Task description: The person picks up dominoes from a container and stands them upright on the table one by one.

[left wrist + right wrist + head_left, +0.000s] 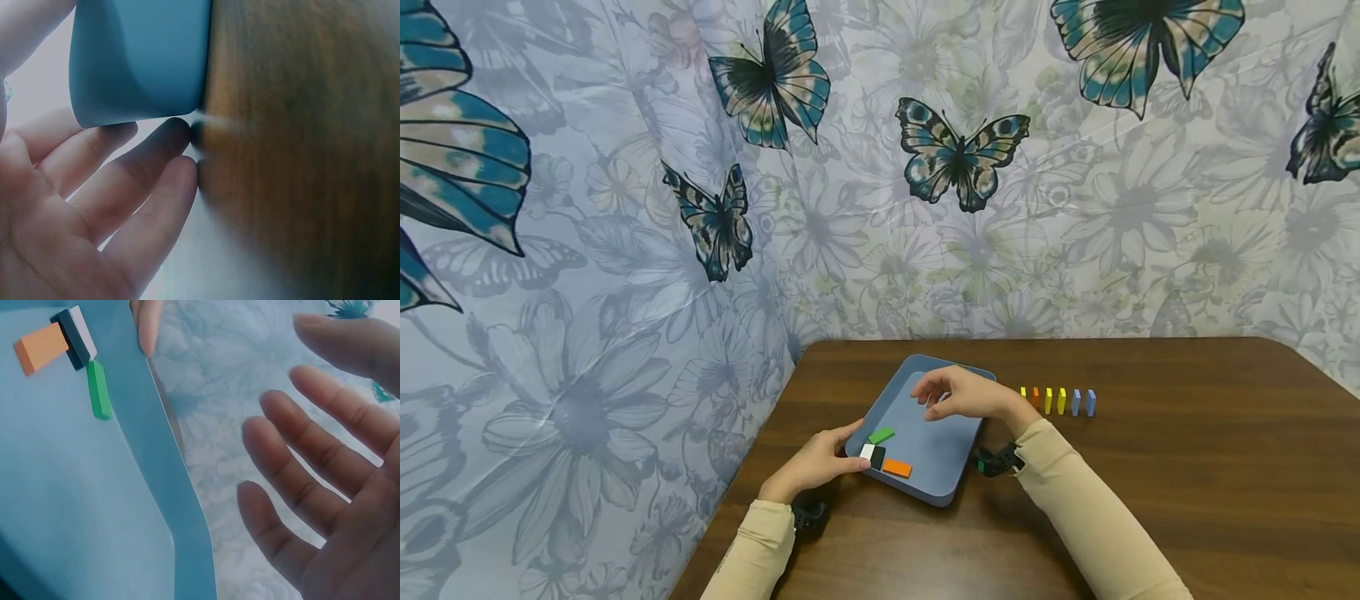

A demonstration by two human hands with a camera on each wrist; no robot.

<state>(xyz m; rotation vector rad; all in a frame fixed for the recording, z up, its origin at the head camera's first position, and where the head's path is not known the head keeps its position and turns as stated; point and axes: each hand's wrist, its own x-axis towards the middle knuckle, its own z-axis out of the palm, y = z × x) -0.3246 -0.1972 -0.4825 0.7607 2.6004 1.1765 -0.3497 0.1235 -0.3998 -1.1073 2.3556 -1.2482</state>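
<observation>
Head view: one tray [936,450] is sited toward the tabletop's [1187,475] far-left corner, its left corner gripped by the left hand [818,458]. Four blocks [877,459] are counted inside, six upright blocks [1062,402] rightward, two partly hidden. Left wrist: tray cut off. Right wrist: the right hand's [369,506] fingers are held apart.

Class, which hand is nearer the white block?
Left. The left hand holds the tray close beside the white block; the right hand is over the tray, farther away.

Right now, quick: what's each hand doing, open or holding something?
Left hand: holding the blue tray at its left corner.
Right hand: open, empty, above the tray.
</observation>
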